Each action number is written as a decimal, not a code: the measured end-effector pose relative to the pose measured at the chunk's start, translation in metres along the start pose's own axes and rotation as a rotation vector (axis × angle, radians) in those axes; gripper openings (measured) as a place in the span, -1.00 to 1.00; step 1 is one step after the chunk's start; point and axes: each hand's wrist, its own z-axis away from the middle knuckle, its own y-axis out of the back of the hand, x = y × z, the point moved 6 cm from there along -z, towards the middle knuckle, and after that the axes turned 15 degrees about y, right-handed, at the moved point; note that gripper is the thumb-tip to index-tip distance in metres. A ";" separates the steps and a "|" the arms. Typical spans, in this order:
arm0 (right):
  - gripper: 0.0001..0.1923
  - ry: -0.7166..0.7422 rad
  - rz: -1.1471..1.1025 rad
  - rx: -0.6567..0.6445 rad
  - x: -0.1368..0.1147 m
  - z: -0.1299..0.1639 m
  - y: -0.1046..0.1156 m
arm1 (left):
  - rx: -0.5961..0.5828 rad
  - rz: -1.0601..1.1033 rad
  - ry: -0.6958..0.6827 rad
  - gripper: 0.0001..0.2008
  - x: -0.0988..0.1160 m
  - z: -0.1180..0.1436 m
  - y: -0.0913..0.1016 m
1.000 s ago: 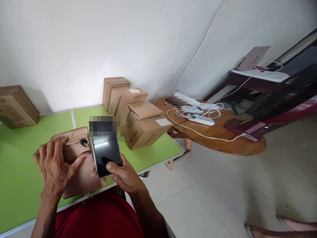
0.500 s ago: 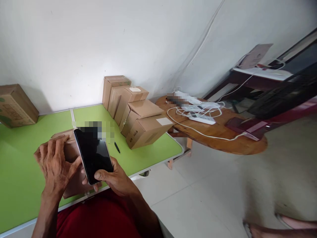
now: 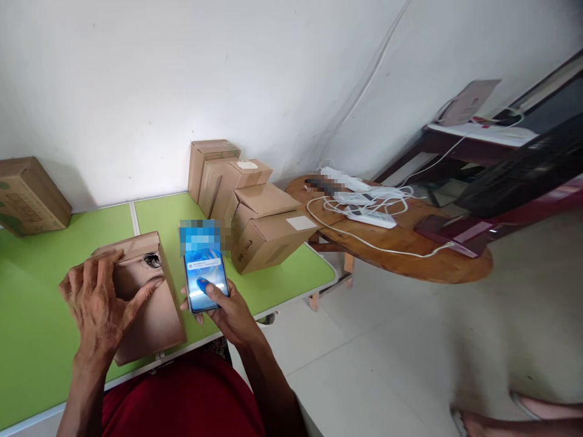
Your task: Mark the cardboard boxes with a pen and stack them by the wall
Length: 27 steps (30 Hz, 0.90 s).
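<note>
While left hand (image 3: 98, 303) lies spread on box (image 3: 150, 303) | right hand (image 3: 230, 309) grips phone (image 3: 204, 276) | stacked cartons (image 3: 255, 212) behind.

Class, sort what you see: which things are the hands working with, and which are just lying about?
In hand:
- left hand resting on the cardboard box
- right hand holding the lit phone

Lying about:
- stacked boxes
- far box
- power strips and cables on the wooden table

We keep our left hand (image 3: 98, 303) spread flat, palm down, fingers splayed and thumb angled out toward the right hand (image 3: 228, 306), which curls palm-up just beside it, thumb bent across its own fingers.
</note>
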 end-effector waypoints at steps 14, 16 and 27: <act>-0.43 -0.173 0.588 0.192 0.066 -0.029 0.075 | 0.053 -0.042 -0.050 -0.26 -0.002 0.000 -0.002; -0.56 -0.160 0.718 0.196 0.062 -0.030 0.078 | 0.083 -0.049 -0.075 -0.22 -0.002 0.000 -0.003; -0.43 0.209 0.955 -0.058 0.014 -0.043 0.015 | 0.117 0.169 -0.112 -0.40 0.002 0.024 0.014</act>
